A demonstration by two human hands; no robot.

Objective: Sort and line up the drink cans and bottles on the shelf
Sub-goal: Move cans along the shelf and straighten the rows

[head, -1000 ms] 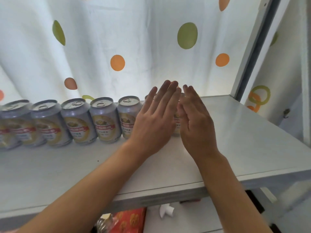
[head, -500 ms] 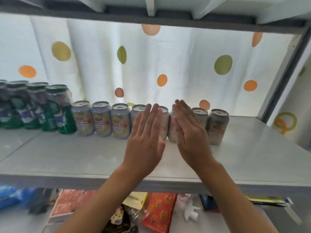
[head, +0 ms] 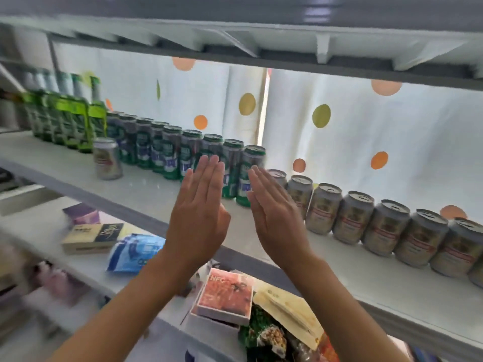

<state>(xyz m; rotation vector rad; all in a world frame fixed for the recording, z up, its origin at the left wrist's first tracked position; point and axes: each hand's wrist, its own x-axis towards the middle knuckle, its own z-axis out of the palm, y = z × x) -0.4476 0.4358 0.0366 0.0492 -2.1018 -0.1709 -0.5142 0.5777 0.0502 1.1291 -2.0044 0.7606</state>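
Far left on the shelf (head: 146, 186): green bottles (head: 65, 118) in a tight row at the back. Just in front, one silver can (head: 107, 158) stands alone, apart from the rest. Next, row of green cans (head: 170, 152) runs rightward. Left hand (head: 200, 220) raised in front of that row, fingers straight & together, grip slack, nothing held. Right hand (head: 274, 218) alongside, same flat pose, grip slack too, palms facing, a gap between; contact w/ cans can't be told. Right of the hands, silver cans (head: 386, 223) lined up to the frame edge. Lower shelf: boxes (head: 91, 237), blue packet (head: 136, 250).
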